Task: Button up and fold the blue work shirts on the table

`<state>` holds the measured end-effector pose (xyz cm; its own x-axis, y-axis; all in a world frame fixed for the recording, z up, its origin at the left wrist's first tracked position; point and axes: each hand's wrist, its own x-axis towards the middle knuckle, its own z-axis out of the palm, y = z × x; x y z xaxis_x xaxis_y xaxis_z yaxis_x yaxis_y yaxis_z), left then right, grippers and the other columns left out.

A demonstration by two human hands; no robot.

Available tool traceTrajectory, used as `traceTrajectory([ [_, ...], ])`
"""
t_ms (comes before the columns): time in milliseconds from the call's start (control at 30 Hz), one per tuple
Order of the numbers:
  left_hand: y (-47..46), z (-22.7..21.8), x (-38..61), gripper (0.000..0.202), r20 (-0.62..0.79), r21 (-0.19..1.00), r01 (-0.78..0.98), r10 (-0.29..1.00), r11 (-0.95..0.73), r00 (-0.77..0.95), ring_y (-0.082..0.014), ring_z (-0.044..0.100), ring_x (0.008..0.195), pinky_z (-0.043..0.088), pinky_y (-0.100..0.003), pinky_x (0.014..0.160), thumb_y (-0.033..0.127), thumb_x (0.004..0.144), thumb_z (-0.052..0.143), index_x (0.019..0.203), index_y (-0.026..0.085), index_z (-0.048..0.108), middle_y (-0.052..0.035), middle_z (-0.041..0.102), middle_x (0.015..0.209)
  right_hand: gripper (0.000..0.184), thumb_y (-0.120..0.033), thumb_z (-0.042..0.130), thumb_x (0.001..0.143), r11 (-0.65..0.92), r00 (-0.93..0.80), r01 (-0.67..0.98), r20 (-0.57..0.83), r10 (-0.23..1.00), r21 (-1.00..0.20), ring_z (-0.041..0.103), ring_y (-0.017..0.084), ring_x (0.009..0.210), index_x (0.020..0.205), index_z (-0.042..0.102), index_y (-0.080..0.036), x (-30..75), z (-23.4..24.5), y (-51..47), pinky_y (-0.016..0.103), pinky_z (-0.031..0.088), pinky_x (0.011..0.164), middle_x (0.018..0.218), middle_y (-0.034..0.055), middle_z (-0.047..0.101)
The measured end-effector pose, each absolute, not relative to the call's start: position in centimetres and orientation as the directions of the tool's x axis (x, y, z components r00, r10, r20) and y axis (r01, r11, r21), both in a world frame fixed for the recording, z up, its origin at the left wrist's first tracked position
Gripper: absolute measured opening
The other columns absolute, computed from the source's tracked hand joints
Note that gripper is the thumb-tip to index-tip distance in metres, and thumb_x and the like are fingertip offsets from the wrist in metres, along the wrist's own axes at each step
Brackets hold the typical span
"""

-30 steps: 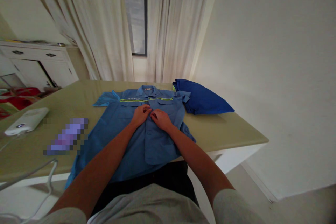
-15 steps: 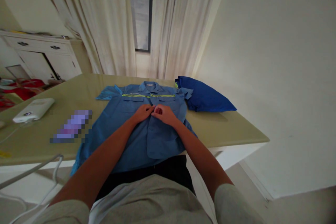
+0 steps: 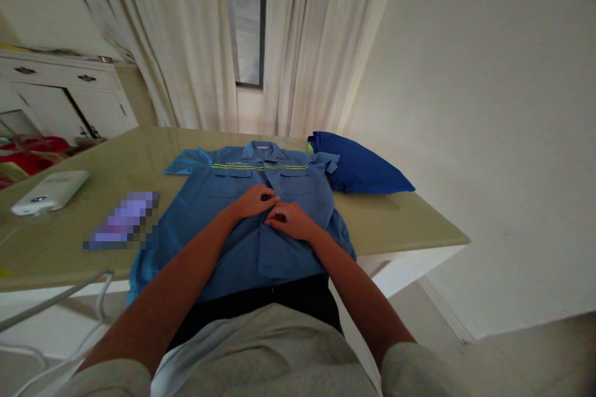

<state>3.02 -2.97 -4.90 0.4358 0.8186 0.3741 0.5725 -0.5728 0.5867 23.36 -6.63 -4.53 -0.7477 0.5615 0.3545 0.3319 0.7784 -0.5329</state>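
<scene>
Shirt (image 3: 200,217) was laid flat, front up, on the table (image 3: 410,226), with the collar pointed away and the hem hung over the near edge. Both hands were pinched on its front strip at mid-chest: the left hand (image 3: 254,200) slightly higher, the right hand (image 3: 288,221) just below, fingertips touching, a bit of cloth gripped in each. Which button was between them couldn't be made out, tbh.

Progress-wise, roughly halfway was the guess. The front above the hands looked closed up to the collar, while the stretch below looked looser and probably not done.

No real containers were seen on the table. The 2 pockets (image 3: 233,177) on the chest were lying flat with flaps down, so nothing could be told about contents. The cabinet (image 3: 56,90) at far left had its drawers shut, insides hidden.

On the right, a folded cloth (image 3: 367,170) in darker blue was touching the shirt. A power bank (image 3: 49,192) was parked well to the left.
</scene>
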Motion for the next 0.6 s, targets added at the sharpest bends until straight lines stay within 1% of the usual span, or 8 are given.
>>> traceTrajectory([
  [67,-3.29,-4.77,3.22,0.051,0.357,0.62,0.563,0.835,-0.547,0.418,-0.0119,0.043,0.056,0.03,-0.028,0.057,0.055,0.091,0.052,0.056,0.019,0.047,0.0031,0.045,0.055,0.009,-0.026,0.071,0.095,0.769,-0.741,0.336,0.351,0.572,-0.544,0.06,0.014,0.071,0.092,0.074,-0.018,23.34,-4.59,-6.66,0.025,0.044,0.071,0.08,0.0003,0.068],
  [133,-3.39,-4.82,3.44,0.051,0.367,0.648,0.565,0.859,-0.511,0.356,-0.0111,0.039,0.054,0.026,-0.028,0.054,0.056,0.092,0.05,0.055,0.02,0.043,0.0039,0.041,0.054,0.008,-0.025,0.07,0.095,0.757,-0.733,0.349,0.342,0.588,-0.552,0.059,0.013,0.071,0.093,0.074,-0.018,23.36,-4.61,-6.63,0.025,0.044,0.071,0.082,0.0003,0.068],
  [267,-3.46,-5.02,3.83,0.051,0.378,0.709,0.538,0.89,-0.456,0.255,-0.011,0.037,0.052,0.026,-0.028,0.052,0.058,0.092,0.05,0.058,0.021,0.042,0.0045,0.037,0.053,0.008,-0.022,0.068,0.096,0.728,-0.716,0.359,0.328,0.616,-0.584,0.059,0.013,0.073,0.093,0.074,-0.018,23.33,-4.57,-6.4,0.024,0.043,0.072,0.085,0.0007,0.068],
  [333,-3.59,-5.05,3.96,0.052,0.364,0.751,0.504,0.904,-0.427,0.223,-0.0108,0.036,0.051,0.025,-0.027,0.05,0.061,0.091,0.051,0.059,0.021,0.042,0.0047,0.037,0.053,0.008,-0.023,0.068,0.095,0.702,-0.705,0.357,0.315,0.636,-0.616,0.058,0.012,0.071,0.093,0.073,-0.018,23.22,-4.64,-6.28,0.024,0.043,0.07,0.083,-0.0001,0.068],
  [400,-3.7,-5.04,3.99,0.053,0.357,0.793,0.455,0.914,-0.406,0.193,-0.0104,0.036,0.051,0.025,-0.026,0.049,0.064,0.089,0.053,0.061,0.021,0.044,0.0047,0.038,0.054,0.007,-0.024,0.07,0.094,0.68,-0.672,0.369,0.323,0.666,-0.634,0.057,0.012,0.069,0.09,0.072,-0.018,23.06,-4.8,-6.15,0.023,0.042,0.068,0.08,-0.0011,0.067],
  [500,-3.6,-5.0,3.81,0.054,0.314,0.867,0.354,0.936,-0.352,0.161,-0.0103,0.039,0.048,0.028,-0.025,0.048,0.069,0.088,0.053,0.065,0.021,0.047,0.0043,0.043,0.052,0.009,-0.024,0.074,0.09,0.679,-0.597,0.4,0.386,0.703,-0.616,0.056,0.012,0.069,0.085,0.07,-0.018,22.95,-4.98,-6.0,0.024,0.042,0.067,0.077,-0.0016,0.064],
  [567,-3.33,-5.0,3.57,0.052,0.254,0.913,0.285,0.953,-0.292,0.163,-0.011,0.042,0.047,0.032,-0.025,0.048,0.071,0.088,0.05,0.074,0.02,0.054,0.0026,0.05,0.054,0.01,-0.024,0.073,0.09,0.677,-0.56,0.422,0.413,0.718,-0.603,0.056,0.013,0.07,0.084,0.069,-0.018,23.05,-4.92,-5.97,0.024,0.042,0.067,0.077,-0.0013,0.063],
  [600,-3.17,-5.04,3.44,0.051,0.225,0.929,0.259,0.959,-0.264,0.17,-0.0117,0.045,0.047,0.034,-0.026,0.049,0.07,0.089,0.048,0.081,0.02,0.058,0.0014,0.054,0.057,0.009,-0.025,0.072,0.091,0.67,-0.547,0.43,0.416,0.726,-0.605,0.056,0.013,0.07,0.086,0.068,-0.019,23.14,-4.84,-5.98,0.024,0.043,0.067,0.078,-0.0012,0.063],
])
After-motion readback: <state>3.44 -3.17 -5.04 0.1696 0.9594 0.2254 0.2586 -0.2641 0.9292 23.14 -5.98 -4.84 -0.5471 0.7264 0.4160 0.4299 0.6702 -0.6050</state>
